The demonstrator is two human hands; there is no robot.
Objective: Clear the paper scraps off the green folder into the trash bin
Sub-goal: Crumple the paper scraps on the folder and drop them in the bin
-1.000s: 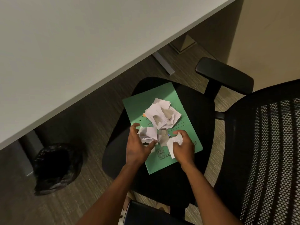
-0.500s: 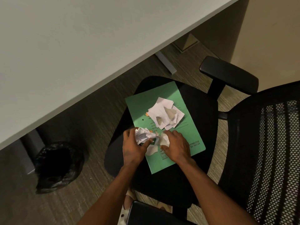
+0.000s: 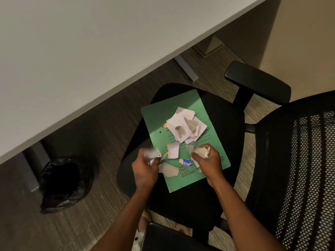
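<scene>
A green folder [image 3: 157, 116] lies on a black office chair seat. A pile of white paper scraps [image 3: 184, 125] sits on its far half, and a few loose scraps [image 3: 173, 150] lie on its near half, one with blue print [image 3: 186, 162]. At the folder's left edge my left hand [image 3: 145, 169] is closed around crumpled scraps. My right hand [image 3: 208, 162] grips another wad of scraps over the folder's near right part. The trash bin [image 3: 63, 182], lined with a black bag, stands on the floor to the left under the desk.
A grey desk top [image 3: 90, 51] covers the upper left. The black chair seat [image 3: 221, 124] has an armrest [image 3: 257, 82] at the right and a mesh back [image 3: 304, 169]. Another armrest [image 3: 163, 240] is at the bottom. Carpet lies between chair and bin.
My hands were together over the near scraps; now they have drawn apart, each clutching a wad of paper. Loose scraps lie uncovered between them.
</scene>
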